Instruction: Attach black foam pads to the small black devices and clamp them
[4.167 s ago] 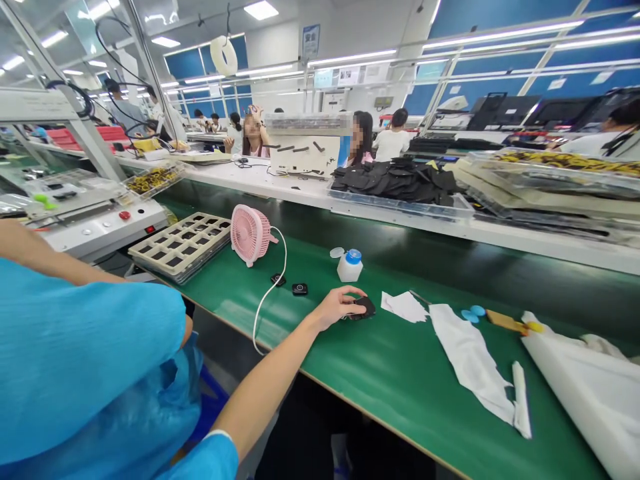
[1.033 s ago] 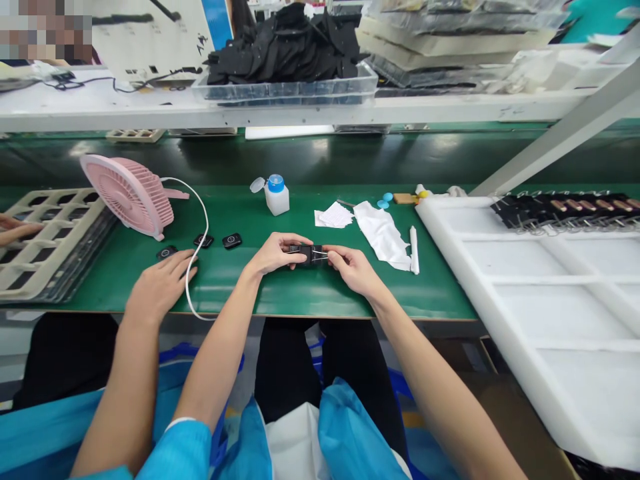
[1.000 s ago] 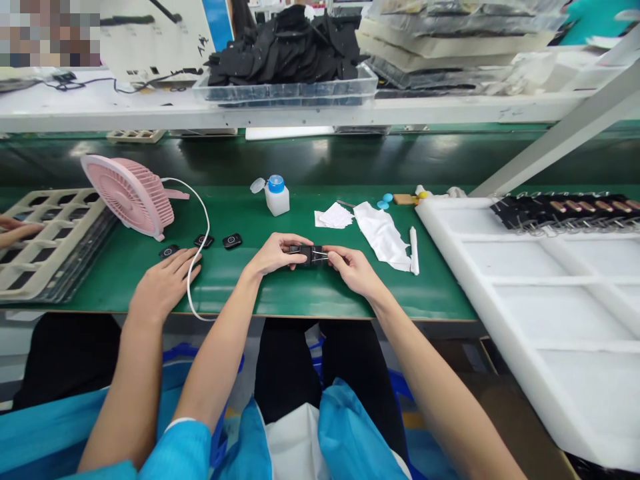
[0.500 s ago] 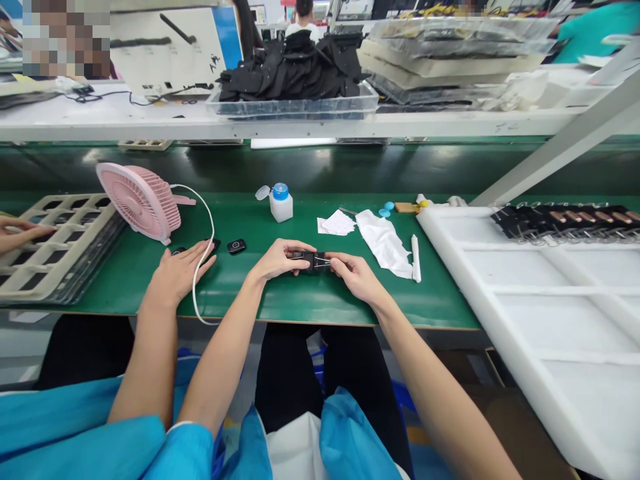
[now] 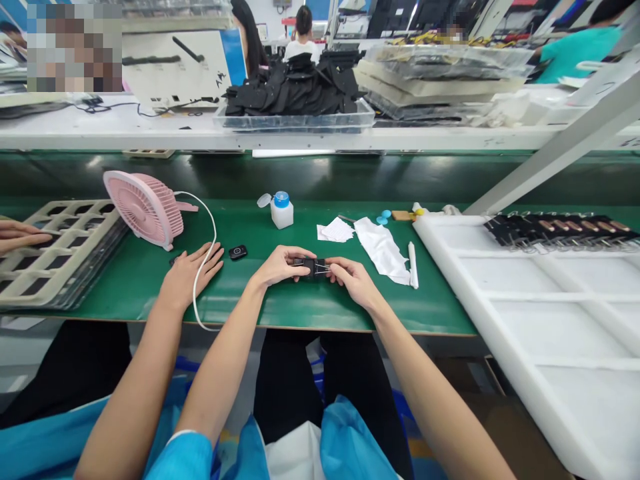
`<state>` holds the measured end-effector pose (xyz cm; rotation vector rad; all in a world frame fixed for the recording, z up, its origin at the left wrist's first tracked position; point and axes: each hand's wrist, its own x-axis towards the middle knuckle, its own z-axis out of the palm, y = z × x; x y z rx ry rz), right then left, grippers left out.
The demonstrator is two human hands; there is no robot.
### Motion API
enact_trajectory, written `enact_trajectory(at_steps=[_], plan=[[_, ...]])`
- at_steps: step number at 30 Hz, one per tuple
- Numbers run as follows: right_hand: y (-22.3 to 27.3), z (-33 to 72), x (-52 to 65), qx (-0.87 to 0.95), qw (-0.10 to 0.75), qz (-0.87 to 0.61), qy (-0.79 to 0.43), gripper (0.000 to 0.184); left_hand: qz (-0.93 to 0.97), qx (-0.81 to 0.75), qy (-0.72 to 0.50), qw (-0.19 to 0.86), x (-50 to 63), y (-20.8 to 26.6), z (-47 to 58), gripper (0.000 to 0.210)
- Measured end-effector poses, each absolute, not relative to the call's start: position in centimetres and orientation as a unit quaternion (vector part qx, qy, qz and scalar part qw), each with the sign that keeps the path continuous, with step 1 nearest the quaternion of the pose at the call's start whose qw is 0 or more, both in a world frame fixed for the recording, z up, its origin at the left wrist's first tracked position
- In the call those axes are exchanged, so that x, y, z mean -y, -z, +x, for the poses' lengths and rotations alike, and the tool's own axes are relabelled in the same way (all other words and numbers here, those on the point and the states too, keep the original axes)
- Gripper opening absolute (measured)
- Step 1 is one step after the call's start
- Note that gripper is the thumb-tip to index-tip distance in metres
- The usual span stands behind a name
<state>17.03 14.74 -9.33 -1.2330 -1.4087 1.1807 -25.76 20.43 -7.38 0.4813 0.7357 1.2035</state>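
Note:
Just above the front of the green bench, my left hand (image 5: 284, 265) grips the left end of a small black part with metal wire clips (image 5: 314, 267). My right hand (image 5: 350, 273) pinches the other end, fingers closed around the wires. The fingers hide much of the part, so its exact kind is unclear. Behind it stand a white bottle with a blue lid (image 5: 282, 210) and some white paper pieces (image 5: 336, 230). To the left lies a small black oval-cornered device (image 5: 238, 252). A white cloth (image 5: 383, 250) and a white stick (image 5: 413, 265) lie right of my right hand.
A co-worker's hand (image 5: 193, 273) rests flat on the bench at left, under a white cable (image 5: 213, 230) from a pink fan (image 5: 145, 210). A beige compartment tray (image 5: 65, 250) sits far left; a white foam tray (image 5: 460, 280) with black clipped parts fills the right. A shelf (image 5: 170, 139) runs above.
The view has tilted slightly upward. The co-worker's near hand has shifted a little and spread on the bench. My hands keep hold of the black part in nearly the same place.

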Motion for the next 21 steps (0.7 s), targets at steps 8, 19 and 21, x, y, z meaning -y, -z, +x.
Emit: enact_trajectory(at_steps=[8, 19, 21], plan=[[7.5, 15.6, -15.6, 0.623, 0.411, -0.482, -0.459, 0.044, 0.368, -0.408, -0.475, 0.688, -19.7, 6.4, -26.4, 0.053], [2.5, 21.2, -10.5, 0.555, 0.513, -0.566, -0.329, 0.029, 0.626, -0.316, -0.403, 0.589, -22.6, 6.6, -6.2, 0.055], [1.7, 26.0, -8.9, 0.482, 0.557, -0.605, -0.302, 0.037, 0.633, -0.301, -0.399, 0.591, -22.8, 6.5, -5.2, 0.052]])
